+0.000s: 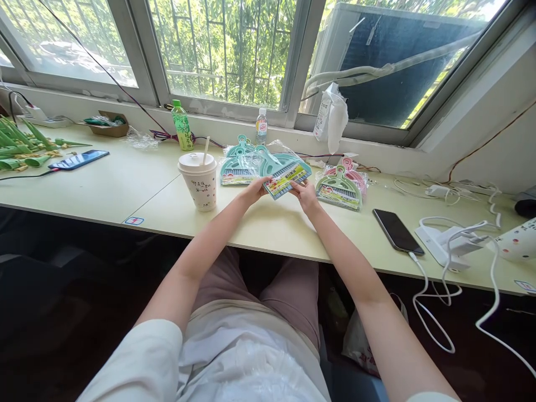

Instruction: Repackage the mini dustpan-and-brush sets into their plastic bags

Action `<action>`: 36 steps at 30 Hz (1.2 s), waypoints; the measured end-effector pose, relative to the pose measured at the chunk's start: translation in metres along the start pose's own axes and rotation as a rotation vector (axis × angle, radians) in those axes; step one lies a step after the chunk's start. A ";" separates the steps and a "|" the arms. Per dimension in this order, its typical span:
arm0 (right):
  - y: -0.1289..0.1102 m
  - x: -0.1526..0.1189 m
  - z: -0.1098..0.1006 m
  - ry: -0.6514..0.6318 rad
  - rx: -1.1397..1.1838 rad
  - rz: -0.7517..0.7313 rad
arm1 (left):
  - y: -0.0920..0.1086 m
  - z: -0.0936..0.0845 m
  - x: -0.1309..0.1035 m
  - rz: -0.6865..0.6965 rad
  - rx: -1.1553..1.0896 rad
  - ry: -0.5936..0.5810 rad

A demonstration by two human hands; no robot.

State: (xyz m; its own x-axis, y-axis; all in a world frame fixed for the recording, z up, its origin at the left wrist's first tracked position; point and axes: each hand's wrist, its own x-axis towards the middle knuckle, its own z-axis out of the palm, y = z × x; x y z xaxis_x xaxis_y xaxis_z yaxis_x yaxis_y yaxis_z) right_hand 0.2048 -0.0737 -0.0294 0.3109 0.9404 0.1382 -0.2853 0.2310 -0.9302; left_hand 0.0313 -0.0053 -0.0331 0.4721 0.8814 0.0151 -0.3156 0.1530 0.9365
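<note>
- Head-worn — looking forward and down past the lap (291, 287)
- Facing the desk (276, 231) from close by, above its near edge — reaching on to the window (226, 53) behind

Cup (198, 187), black phone (397, 231) on desk (268, 231)

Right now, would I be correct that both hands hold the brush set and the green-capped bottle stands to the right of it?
Not quite: the head view shows the bottle to the left of the brush set. The left hand and right hand do both hold the set.
</note>
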 end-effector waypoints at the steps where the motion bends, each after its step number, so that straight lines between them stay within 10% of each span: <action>1: -0.001 0.001 -0.001 0.005 0.004 -0.004 | 0.002 0.002 -0.003 -0.021 0.001 -0.010; 10: -0.011 0.012 -0.012 0.070 0.045 -0.009 | 0.003 0.014 -0.027 -0.177 0.133 -0.426; 19: -0.002 0.016 -0.016 0.018 0.035 0.005 | 0.011 0.007 -0.010 0.188 -0.117 0.057; 27: -0.003 0.016 -0.016 -0.066 0.013 0.049 | 0.003 0.009 -0.010 -0.029 -0.106 -0.014; 36: -0.009 0.011 -0.017 -0.156 0.025 0.069 | 0.009 0.008 -0.018 0.043 -0.059 -0.051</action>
State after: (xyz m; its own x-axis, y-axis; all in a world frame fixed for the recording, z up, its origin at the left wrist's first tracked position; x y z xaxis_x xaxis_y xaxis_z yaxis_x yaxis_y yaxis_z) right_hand 0.2264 -0.0694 -0.0253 0.1454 0.9812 0.1270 -0.3240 0.1685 -0.9309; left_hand 0.0268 -0.0232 -0.0224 0.4981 0.8639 0.0747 -0.3843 0.1427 0.9121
